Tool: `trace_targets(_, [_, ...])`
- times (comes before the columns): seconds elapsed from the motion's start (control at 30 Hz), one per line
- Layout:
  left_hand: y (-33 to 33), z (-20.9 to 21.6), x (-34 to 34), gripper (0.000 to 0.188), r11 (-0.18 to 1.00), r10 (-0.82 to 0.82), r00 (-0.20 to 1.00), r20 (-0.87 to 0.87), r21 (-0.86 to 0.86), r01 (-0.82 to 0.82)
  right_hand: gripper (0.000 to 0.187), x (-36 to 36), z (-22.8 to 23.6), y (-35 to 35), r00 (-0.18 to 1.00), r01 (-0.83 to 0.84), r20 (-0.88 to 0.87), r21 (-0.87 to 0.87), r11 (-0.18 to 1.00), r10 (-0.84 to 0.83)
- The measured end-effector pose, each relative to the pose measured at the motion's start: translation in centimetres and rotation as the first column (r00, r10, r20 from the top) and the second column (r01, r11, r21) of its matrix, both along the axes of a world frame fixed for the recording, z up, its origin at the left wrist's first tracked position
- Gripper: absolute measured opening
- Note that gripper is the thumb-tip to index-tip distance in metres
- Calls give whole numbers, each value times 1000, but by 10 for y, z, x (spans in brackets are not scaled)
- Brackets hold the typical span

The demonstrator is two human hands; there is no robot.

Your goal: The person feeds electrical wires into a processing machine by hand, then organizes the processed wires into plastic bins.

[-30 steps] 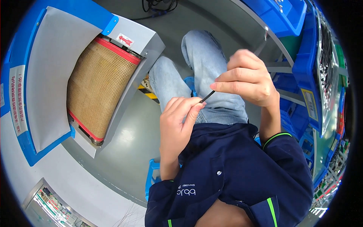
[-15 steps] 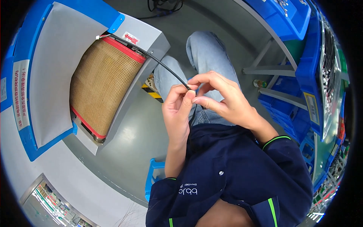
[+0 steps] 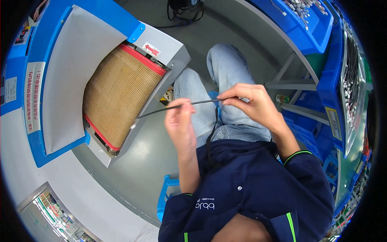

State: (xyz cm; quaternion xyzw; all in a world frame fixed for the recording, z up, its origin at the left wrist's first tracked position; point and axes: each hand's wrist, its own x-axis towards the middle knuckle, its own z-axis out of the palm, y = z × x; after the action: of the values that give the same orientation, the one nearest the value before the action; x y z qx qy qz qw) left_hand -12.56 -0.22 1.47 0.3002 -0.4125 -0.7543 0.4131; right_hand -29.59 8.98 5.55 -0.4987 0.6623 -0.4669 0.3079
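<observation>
In the head view, the black cable (image 3: 205, 101) is up in the air over the lap, drawn nearly straight between the two hands. The right hand (image 3: 257, 107) pinches it between thumb and fingertips; the left hand (image 3: 180, 126) is blurred but seems closed lightly on it. Beyond the left hand, the cable runs to a blurred white tip beside the mesh conveyor belt (image 3: 125, 88), while a length drops from the right hand onto the navy jacket (image 3: 225, 169). Handling looks unfinished: the cable is not yet set down, and whether any part of it is complete cannot be told
</observation>
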Motion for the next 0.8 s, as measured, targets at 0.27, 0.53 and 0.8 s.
trace_targets(0.27, [-34,-15,39,11,950,297,937,-186,154,-270,12,-39,-7,15,980,-20,-198,37,999,27])
trace_targets(0.53, [-12,-16,27,18,986,-21,912,409,-145,88,19,-39,-2,12,980,21,-196,-67,998,-34])
trace_targets(0.8, [-10,7,10,20,609,40,647,762,-532,589,19,-51,-5,27,962,-41,-271,-53,998,25])
